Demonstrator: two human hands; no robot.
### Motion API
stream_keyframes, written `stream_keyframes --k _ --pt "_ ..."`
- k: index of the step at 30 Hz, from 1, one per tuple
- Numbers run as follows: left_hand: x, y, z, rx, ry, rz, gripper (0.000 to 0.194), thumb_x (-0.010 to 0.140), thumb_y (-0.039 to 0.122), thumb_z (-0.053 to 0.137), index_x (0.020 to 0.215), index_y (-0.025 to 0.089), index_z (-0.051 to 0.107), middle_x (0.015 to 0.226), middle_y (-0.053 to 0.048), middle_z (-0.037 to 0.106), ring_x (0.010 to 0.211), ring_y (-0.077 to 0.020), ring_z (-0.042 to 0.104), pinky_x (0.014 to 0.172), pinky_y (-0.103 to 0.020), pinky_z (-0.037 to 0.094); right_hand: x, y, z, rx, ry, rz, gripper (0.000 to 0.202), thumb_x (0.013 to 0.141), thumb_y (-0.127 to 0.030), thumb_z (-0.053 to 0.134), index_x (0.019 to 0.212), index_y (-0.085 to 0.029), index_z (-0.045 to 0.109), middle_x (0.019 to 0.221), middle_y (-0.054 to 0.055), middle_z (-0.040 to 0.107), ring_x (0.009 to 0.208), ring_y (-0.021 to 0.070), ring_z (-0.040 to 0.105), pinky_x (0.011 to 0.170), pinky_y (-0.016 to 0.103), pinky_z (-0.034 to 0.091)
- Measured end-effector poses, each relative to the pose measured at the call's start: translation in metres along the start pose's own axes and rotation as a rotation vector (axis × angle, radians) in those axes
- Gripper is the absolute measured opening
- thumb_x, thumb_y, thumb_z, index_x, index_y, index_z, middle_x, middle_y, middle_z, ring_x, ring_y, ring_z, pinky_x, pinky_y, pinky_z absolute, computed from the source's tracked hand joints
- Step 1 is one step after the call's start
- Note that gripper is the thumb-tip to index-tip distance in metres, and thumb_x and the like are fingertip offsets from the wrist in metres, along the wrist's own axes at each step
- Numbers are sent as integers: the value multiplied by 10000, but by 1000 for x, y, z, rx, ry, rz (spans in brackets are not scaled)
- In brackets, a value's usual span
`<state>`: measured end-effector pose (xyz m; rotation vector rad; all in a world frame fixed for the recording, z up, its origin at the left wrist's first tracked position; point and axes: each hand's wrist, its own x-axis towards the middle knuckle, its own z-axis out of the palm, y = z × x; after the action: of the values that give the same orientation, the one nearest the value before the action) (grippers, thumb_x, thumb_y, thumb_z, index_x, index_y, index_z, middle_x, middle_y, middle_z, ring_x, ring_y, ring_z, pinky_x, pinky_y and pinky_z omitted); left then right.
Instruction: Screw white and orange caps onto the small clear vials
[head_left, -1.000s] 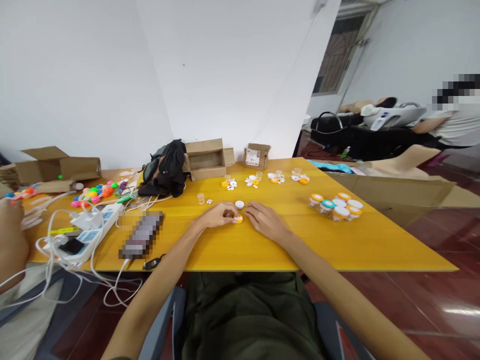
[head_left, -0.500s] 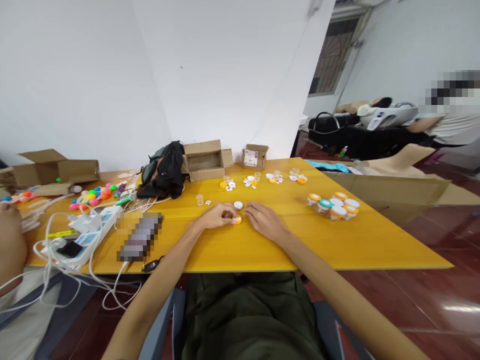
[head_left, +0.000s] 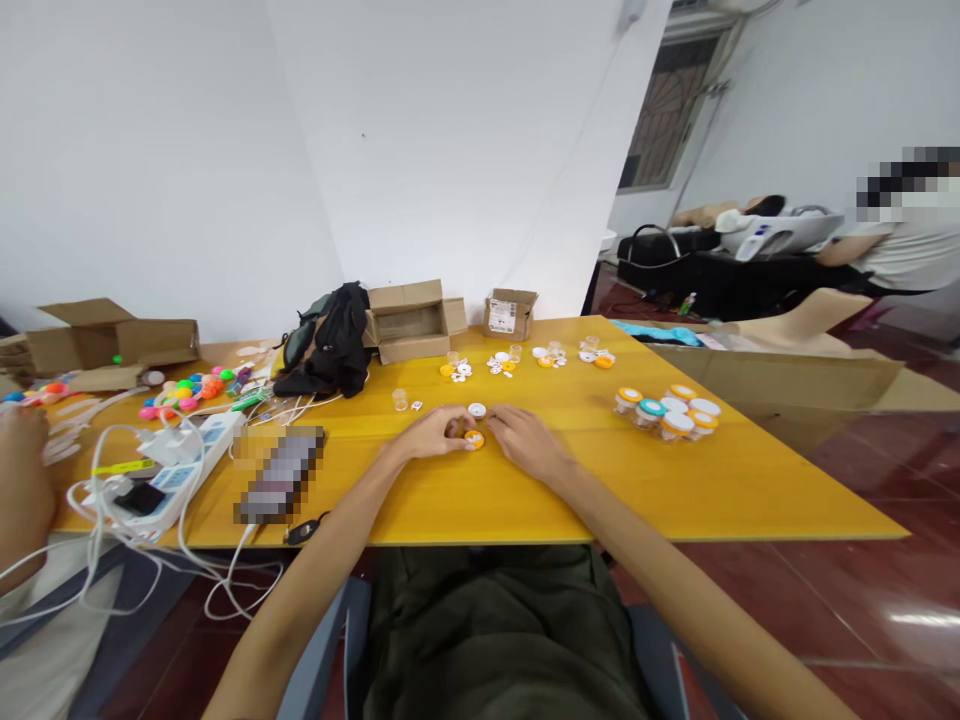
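My left hand (head_left: 435, 434) is curled on the tabletop, thumb and fingers at the left edge of a small orange lid (head_left: 474, 439) with white bits inside it. Just beyond that lid lies a round white disc-like piece (head_left: 477, 410), between my two hands. My right hand (head_left: 527, 440) rests to the right of both, fingers bent and drawn together; whether a small part is in them is hidden. A clear plastic cup (head_left: 400, 400) and a small white perforated piece (head_left: 417, 405) are left of my left hand.
Several groups of cups, lids and white parts (head_left: 502, 363) line the table's back. Capped jars (head_left: 667, 412) stand at right. Left are a phone (head_left: 281, 475), a power strip (head_left: 191, 475) with cables, a black bag (head_left: 330, 345) and coloured balls (head_left: 187, 390). Another person's arm (head_left: 22, 470) is at far left.
The fingers of my left hand have drawn back a little, showing more of the orange lid. My right hand has barely shifted.
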<state>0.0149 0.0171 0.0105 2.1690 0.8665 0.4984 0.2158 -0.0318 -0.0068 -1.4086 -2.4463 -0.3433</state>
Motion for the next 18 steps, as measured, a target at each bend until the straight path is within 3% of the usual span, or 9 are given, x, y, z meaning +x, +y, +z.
stream_keyframes --k 4,14,18 --pt "0 2 -2 42 -21 45 327 711 312 744 994 184 644 833 27 548 620 -83 414 598 -221 369 1 -2 -2 -2 -12 -3 240 906 -67 493 1036 -164 670 1044 119 679 1015 222 625 862 324 504" --pt "3 0 -2 150 -57 138 173 761 271 713 907 182 690 825 5 524 722 -122 474 703 -250 416 -2 4 6 -20 59 -29 207 923 -101 486 948 -192 670 996 97 678 952 205 626 824 308 500" --pt "1 0 -1 140 -32 107 286 695 323 782 927 198 670 843 12 518 719 -123 463 675 -246 414 -2 4 6 -60 52 -19 220 914 -77 475 935 -179 669 971 100 677 953 208 626 803 303 501"
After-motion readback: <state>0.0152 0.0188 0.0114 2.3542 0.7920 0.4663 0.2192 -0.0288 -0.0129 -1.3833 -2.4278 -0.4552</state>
